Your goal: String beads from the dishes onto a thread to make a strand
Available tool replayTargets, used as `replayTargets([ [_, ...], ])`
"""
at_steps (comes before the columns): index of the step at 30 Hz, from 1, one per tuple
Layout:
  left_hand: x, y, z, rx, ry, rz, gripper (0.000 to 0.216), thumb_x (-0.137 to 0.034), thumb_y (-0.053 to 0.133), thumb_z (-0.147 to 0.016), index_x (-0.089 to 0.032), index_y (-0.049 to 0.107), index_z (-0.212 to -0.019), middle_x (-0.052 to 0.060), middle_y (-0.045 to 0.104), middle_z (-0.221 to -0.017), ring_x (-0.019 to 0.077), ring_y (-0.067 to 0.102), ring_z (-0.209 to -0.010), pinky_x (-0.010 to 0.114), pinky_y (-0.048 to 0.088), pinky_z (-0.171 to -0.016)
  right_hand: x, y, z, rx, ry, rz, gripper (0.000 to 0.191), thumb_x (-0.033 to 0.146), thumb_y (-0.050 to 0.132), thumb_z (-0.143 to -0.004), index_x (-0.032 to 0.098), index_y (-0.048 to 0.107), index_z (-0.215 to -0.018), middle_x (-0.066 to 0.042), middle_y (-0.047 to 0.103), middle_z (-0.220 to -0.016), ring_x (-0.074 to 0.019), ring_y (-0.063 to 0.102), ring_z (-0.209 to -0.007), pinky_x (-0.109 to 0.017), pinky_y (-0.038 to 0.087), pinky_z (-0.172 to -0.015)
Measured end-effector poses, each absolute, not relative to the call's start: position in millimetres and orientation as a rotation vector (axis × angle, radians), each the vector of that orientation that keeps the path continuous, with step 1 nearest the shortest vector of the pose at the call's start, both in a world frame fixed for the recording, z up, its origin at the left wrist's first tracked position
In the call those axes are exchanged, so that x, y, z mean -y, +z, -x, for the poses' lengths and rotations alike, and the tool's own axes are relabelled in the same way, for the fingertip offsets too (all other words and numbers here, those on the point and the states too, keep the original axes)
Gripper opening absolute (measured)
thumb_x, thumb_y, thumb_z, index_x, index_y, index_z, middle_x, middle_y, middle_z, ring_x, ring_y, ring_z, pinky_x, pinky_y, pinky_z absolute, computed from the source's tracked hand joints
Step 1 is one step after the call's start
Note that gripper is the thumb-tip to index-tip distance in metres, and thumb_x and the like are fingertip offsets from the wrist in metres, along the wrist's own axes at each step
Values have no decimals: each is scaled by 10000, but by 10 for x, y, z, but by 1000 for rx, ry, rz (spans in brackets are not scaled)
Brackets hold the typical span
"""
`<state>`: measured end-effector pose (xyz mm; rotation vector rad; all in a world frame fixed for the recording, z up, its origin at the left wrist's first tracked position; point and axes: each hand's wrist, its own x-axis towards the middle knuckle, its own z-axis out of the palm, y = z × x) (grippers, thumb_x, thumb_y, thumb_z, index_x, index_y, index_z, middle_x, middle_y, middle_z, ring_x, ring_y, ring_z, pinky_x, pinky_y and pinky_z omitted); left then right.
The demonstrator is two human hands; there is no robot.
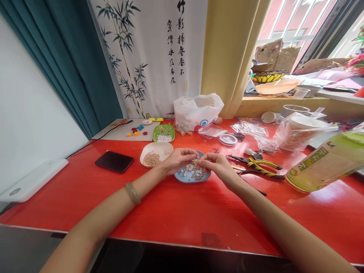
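Both hands meet over a small blue dish (182, 177) that holds several gold-coloured metal pieces. My left hand (178, 158) is curled, its fingertips pinching a small gold piece (195, 162) above the dish. My right hand (216, 163) is closed too, its fingertips pinched against the same piece from the right. A pale green bangle (132, 192) sits on my left wrist. Just left of the dish stands a white dish (162, 148) with a heap of small gold beads (151, 159).
On the red table (182, 216) lie a black phone (114, 161), yellow-handled pliers (260, 167), a green tray (164, 133), a white plastic bag (197, 110), a cord spool (228, 139), clear bags and a green-labelled packet (327, 163) at the right. A white device (31, 180) sits far left.
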<state>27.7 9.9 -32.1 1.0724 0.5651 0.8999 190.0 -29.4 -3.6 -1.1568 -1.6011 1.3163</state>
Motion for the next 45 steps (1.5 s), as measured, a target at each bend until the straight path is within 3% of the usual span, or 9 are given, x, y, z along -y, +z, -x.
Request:
replayTargets([
  [11,-146,-203,-202,-667,936,-1207,269,-241,638,-655,-140,611,-903,74,639,-851,130,571,-765,259,405,-675,256,-72,-1915,1634,1236,1145,199,337,565,-699,140,568,-670,-36,632,-654,-87,520,-533,-222,394,-519],
  [20,-267,-122,-63,-1093,887,-1893,140,-236,596,-640,-154,652,-739,51,629,-746,141,527,-670,273,380,-637,233,-71,-1939,1511,1110,1105,227,382,532,-733,166,477,-692,-53,658,-706,-99,572,-507,-224,411,-476],
  [28,-225,-179,-52,-1268,667,-2388,119,-179,575,-638,-211,679,-684,53,612,-678,191,480,-721,274,317,-640,175,-125,-1970,1493,1081,1088,215,366,576,-697,162,510,-683,-55,653,-722,-125,602,-622,-258,470,-590],
  [38,-147,-192,-111,-1033,474,-2427,98,-220,614,-619,-248,675,-690,24,635,-680,186,478,-749,238,290,-568,189,-108,-1964,1514,1054,1106,214,363,592,-680,155,538,-678,-40,641,-668,-125,592,-600,-266,467,-591],
  [45,-172,-247,-114,-983,544,-2273,84,-238,614,-616,-221,673,-674,27,635,-659,170,502,-715,240,319,-562,192,-86,-1971,1512,1052,1129,233,385,595,-670,154,561,-676,-40,641,-664,-125,584,-589,-262,458,-568],
])
